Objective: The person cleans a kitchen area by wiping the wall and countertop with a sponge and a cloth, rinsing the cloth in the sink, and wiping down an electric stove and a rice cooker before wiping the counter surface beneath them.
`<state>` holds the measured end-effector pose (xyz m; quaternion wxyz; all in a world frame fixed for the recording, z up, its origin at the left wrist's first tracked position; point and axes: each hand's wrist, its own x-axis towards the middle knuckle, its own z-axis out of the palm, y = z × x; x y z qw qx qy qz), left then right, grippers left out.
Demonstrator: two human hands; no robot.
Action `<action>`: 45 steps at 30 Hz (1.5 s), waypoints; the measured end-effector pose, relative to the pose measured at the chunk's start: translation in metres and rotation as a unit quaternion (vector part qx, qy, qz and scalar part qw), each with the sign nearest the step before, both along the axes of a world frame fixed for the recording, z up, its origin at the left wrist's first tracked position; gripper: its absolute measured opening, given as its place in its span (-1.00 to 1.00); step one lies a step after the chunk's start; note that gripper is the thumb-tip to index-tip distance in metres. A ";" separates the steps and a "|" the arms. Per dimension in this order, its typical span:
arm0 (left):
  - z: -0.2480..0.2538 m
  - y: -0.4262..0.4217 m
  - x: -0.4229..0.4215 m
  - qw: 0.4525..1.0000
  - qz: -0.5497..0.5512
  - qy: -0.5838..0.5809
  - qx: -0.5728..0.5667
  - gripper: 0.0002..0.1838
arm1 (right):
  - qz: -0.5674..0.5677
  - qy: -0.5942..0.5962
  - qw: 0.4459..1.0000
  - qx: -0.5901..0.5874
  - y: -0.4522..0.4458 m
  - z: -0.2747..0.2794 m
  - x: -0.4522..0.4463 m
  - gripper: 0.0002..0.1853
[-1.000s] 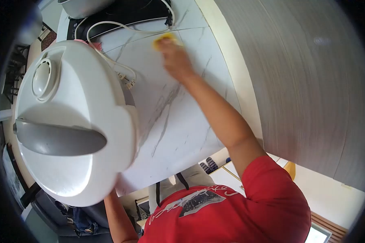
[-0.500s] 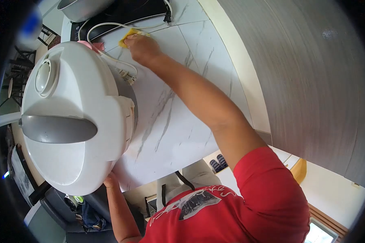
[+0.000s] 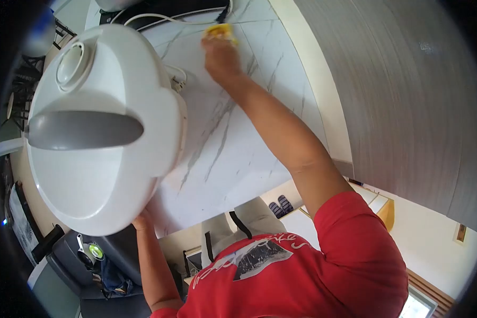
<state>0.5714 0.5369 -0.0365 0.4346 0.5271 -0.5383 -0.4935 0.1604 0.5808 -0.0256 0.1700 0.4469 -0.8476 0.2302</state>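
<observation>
A large white rice cooker [image 3: 106, 180] with a grey handle [image 3: 85, 130] and a round steam vent [image 3: 71, 66] fills the left of the view. My left hand [image 3: 141, 219] grips its lower near side, the fingers mostly hidden behind the body. Over on the marble-patterned counter [image 3: 212, 138], my right hand [image 3: 221, 57] presses a yellow cloth [image 3: 220, 32] to the surface; hand and cloth are blurred by motion. A white cord with its plug [image 3: 179, 82] lies beside the cooker, partly covered by it.
At the far end sits a black cooktop [image 3: 169, 10] with a pot [image 3: 114, 4] at its edge and a cable [image 3: 164, 19] across it. A grey wood-grain panel [image 3: 397, 106] borders the counter on the right. A dark chair [image 3: 90, 286] stands below left.
My right hand has moved the yellow cloth rightward along the counter. The rice cooker has shifted up in the view and looks more tilted, with my left hand still at it. A pink item is now hidden.
</observation>
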 end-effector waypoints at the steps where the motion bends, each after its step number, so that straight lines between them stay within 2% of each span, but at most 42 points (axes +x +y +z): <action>1: -0.008 -0.006 0.006 1.000 0.001 -0.001 0.004 -0.64 | 0.051 -0.060 0.997 -0.017 0.008 0.013 0.018 -0.67; 3: -0.022 -0.022 0.023 0.998 -0.047 -0.031 0.034 -0.65 | 0.096 -0.072 0.993 -0.019 0.041 0.013 0.030 -0.63; 4: -0.010 -0.020 0.015 0.995 -0.090 -0.043 -0.010 -0.67 | 0.137 -0.083 0.987 -0.022 0.062 0.015 0.036 -0.57; 6: -0.010 -0.019 0.012 0.995 -0.087 -0.043 0.003 -0.68 | 0.100 -0.178 0.973 0.105 0.115 0.044 0.082 -0.45; 7: -0.010 -0.021 0.013 0.995 -0.086 -0.046 0.013 -0.69 | 0.102 -0.180 0.972 0.106 0.129 0.046 0.080 -0.45; 9: -0.013 -0.024 0.017 0.992 -0.106 -0.061 0.008 -0.70 | 0.163 -0.128 0.978 0.024 0.146 0.044 0.083 -0.36; 11: -0.013 -0.022 0.018 0.985 -0.156 -0.078 -0.002 -0.72 | 0.047 -0.209 0.977 0.011 0.122 0.051 0.049 -0.39; 12: -0.005 -0.018 0.009 0.985 -0.155 -0.080 -0.001 -0.72 | 0.048 -0.211 0.976 0.011 0.112 0.032 0.044 -0.39; 14: 0.023 -0.009 -0.013 0.994 -0.103 0.037 0.015 -0.80 | 0.056 -0.094 0.993 0.041 0.084 -0.014 0.061 -0.46; 15: 0.027 -0.010 -0.017 0.994 -0.104 0.038 0.014 -0.80 | 0.065 -0.198 0.973 0.103 0.087 0.027 0.119 -0.52; 16: 0.031 -0.010 -0.020 0.992 -0.107 0.060 0.021 -0.81 | 0.130 -0.137 0.982 0.024 0.099 0.007 0.161 -0.52; 17: 0.033 -0.011 -0.020 0.990 -0.111 0.081 0.027 -0.81 | 0.165 -0.167 0.970 0.068 0.116 0.024 0.203 -0.48; 18: 0.031 -0.016 -0.019 0.990 -0.113 0.066 0.049 -0.74 | 0.187 -0.208 0.958 0.058 0.133 0.043 0.228 -0.46; 19: 0.036 -0.021 -0.018 0.990 -0.118 0.068 0.047 -0.74 | 0.178 -0.180 0.965 0.071 0.152 0.036 0.224 -0.47; 20: 0.045 -0.028 -0.018 0.986 -0.106 0.084 0.092 -0.72 | 0.171 -0.150 0.970 0.084 0.175 0.025 0.211 -0.47; 21: 0.052 -0.037 -0.016 0.981 -0.093 0.098 0.137 -0.70 | 0.092 -0.126 0.983 0.097 0.189 0.022 0.184 -0.49; 22: 0.056 -0.046 -0.013 0.987 -0.107 0.059 0.107 -0.65 | 0.061 -0.072 0.994 0.063 0.201 0.020 0.147 -0.53; 23: 0.058 -0.061 -0.012 0.987 -0.108 0.059 0.105 -0.65 | 0.008 -0.070 0.997 0.040 0.210 0.023 0.117 -0.55; 24: 0.059 -0.076 -0.012 0.984 -0.122 0.071 0.110 -0.63 | -0.015 -0.004 0.998 0.059 0.204 0.024 0.095 -0.55; 27: 0.064 -0.090 -0.018 0.977 -0.149 0.079 0.133 -0.58 | 0.007 -0.031 0.999 0.006 0.157 0.001 0.159 -0.57; 28: 0.065 -0.090 -0.018 0.974 -0.155 0.073 0.149 -0.53 | 0.027 -0.061 0.996 0.055 0.140 0.004 0.207 -0.57; 29: 0.067 -0.086 -0.017 0.974 -0.156 0.072 0.148 -0.53 | 0.046 -0.091 0.989 0.102 0.137 0.015 0.258 -0.56; 31: 0.072 -0.078 -0.015 0.970 -0.177 0.072 0.147 -0.51 | 0.167 -0.201 0.962 0.075 0.161 0.049 0.299 -0.51; 33: 0.081 -0.067 -0.011 0.970 -0.193 0.067 0.133 -0.47 | 0.109 -0.185 0.975 0.056 0.210 0.022 0.267 -0.50; 35: 0.082 -0.061 -0.001 0.970 -0.204 0.056 0.121 -0.41 | -0.027 -0.098 0.988 0.116 0.260 0.019 0.200 -0.52; 36: 0.076 -0.059 0.005 0.972 -0.189 0.066 0.127 -0.38 | -0.073 -0.125 0.986 0.081 0.281 0.018 0.168 -0.56; 37: 0.072 -0.056 0.013 0.973 -0.173 0.075 0.132 -0.33 | -0.135 -0.138 0.977 0.092 0.278 0.038 0.154 -0.56; 39: 0.067 -0.048 0.024 0.972 -0.193 0.084 0.107 -0.32 | -0.116 -0.043 0.990 0.065 0.247 0.021 0.155 -0.57; 42: 0.059 -0.038 0.037 0.977 -0.191 0.063 0.067 -0.34 | 0.045 -0.145 0.988 0.038 0.158 0.013 0.250 -0.54; 43: 0.057 -0.035 0.041 0.979 -0.196 0.021 0.049 -0.37 | 0.114 -0.237 0.965 0.004 0.128 0.014 0.285 -0.54; 44: 0.058 -0.032 0.042 0.979 -0.200 -0.019 0.032 -0.39 | 0.158 -0.225 0.961 -0.021 0.099 0.009 0.316 -0.55; 45: 0.061 -0.026 0.042 0.980 -0.195 -0.020 0.030 -0.39 | 0.182 -0.290 0.940 0.001 0.070 0.024 0.338 -0.55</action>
